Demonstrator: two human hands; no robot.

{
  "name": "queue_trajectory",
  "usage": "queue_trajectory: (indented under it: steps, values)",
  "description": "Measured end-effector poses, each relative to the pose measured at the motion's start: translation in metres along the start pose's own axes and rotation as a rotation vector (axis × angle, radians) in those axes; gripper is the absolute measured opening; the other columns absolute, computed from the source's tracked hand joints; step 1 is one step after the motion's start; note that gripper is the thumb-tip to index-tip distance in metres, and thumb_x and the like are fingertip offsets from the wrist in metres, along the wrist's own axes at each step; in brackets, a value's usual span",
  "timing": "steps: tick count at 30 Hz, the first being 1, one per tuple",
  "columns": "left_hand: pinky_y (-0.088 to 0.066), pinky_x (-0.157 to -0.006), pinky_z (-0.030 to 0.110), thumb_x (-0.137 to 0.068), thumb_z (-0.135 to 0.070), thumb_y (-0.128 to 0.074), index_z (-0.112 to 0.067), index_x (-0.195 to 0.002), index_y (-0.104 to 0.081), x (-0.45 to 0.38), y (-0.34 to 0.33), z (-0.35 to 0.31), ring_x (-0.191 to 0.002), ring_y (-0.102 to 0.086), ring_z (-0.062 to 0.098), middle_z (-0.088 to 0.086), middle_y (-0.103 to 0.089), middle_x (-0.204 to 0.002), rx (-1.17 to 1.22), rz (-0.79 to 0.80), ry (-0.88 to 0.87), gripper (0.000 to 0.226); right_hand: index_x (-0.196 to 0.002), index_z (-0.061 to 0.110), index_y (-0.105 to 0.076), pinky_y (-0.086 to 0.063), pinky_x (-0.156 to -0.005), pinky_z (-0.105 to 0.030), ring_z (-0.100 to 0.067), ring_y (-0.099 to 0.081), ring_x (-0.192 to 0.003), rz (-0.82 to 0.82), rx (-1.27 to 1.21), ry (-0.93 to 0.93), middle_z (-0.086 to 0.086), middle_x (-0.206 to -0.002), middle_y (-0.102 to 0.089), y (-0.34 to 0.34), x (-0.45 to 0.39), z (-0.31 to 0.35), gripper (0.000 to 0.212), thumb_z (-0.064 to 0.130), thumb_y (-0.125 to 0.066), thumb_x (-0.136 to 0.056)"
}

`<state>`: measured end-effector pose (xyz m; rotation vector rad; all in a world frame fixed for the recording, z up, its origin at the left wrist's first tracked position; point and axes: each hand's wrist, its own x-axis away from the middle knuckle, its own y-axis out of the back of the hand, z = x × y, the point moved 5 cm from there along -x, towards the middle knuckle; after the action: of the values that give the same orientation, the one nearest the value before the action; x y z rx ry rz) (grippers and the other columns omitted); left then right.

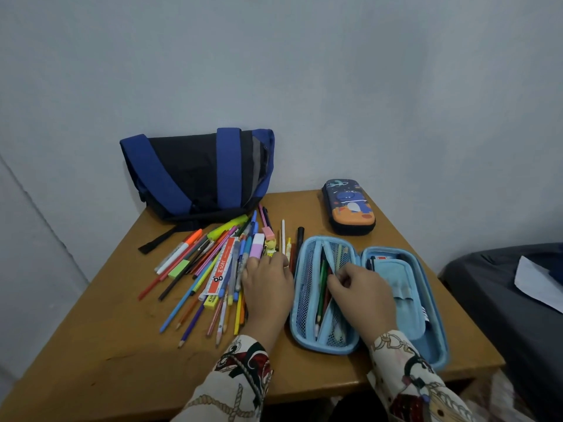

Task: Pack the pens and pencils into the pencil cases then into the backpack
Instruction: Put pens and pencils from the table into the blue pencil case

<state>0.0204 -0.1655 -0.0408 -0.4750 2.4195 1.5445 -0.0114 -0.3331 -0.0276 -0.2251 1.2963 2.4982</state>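
Packing is barely begun: a few pencils are pinched by the right hand (356, 287) in the open blue case (304, 300) at the table's front edge. The pile (213, 263), touched by the left hand's (268, 284) relaxed fingers, the shut dinosaur case (348, 207) and the backpack (198, 172) remain.

A plain wall (335, 71) painted a pale bluish grey is seen behind everything, lit pretty evenly with soft shadows. A wooden table (91, 345) with a worn light-brown top is pushed up against it. Off to the right, dark grey bedding (487, 284) can be made out, with a white sheet of paper (536, 284) laid on it.
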Motion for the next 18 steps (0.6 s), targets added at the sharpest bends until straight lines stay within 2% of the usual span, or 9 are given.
queue_trajectory:
  steps: [3, 10, 18]
  values:
    - [-0.032, -0.095, 0.036, -0.097, -0.027, -0.045, -0.024, -0.107, -0.063, -0.001, -0.001, -0.001, -0.109, -0.044, 0.021, -0.004, -0.064, -0.106, -0.018, 0.011, -0.007, 0.02, -0.06, 0.021, -0.055, -0.034, -0.053, -0.026, -0.007, -0.053, -0.058, -0.01, -0.044, -0.02, 0.003, -0.058, -0.058, 0.0, 0.0, -0.002, 0.026, 0.031, -0.059, -0.084]
    - [-0.032, -0.097, 0.037, -0.097, -0.043, -0.046, -0.025, -0.1, -0.064, -0.006, -0.002, -0.001, -0.111, -0.043, 0.02, -0.005, -0.062, -0.108, -0.023, 0.072, -0.002, 0.026, -0.06, 0.02, -0.055, -0.038, -0.051, -0.027, -0.009, -0.054, -0.058, -0.024, -0.099, -0.054, 0.001, -0.058, -0.058, 0.002, 0.001, -0.003, 0.024, 0.029, -0.06, -0.081]
    - [-0.038, -0.098, 0.041, -0.094, -0.029, -0.049, -0.017, -0.102, -0.064, -0.019, 0.007, -0.004, -0.112, -0.048, 0.027, 0.003, -0.066, -0.106, -0.155, 0.188, -0.004, 0.021, -0.059, 0.019, -0.054, -0.033, -0.051, -0.025, -0.009, -0.054, -0.057, -0.034, -0.123, -0.05, 0.001, -0.057, -0.057, 0.001, 0.002, -0.005, 0.025, 0.028, -0.061, -0.081]
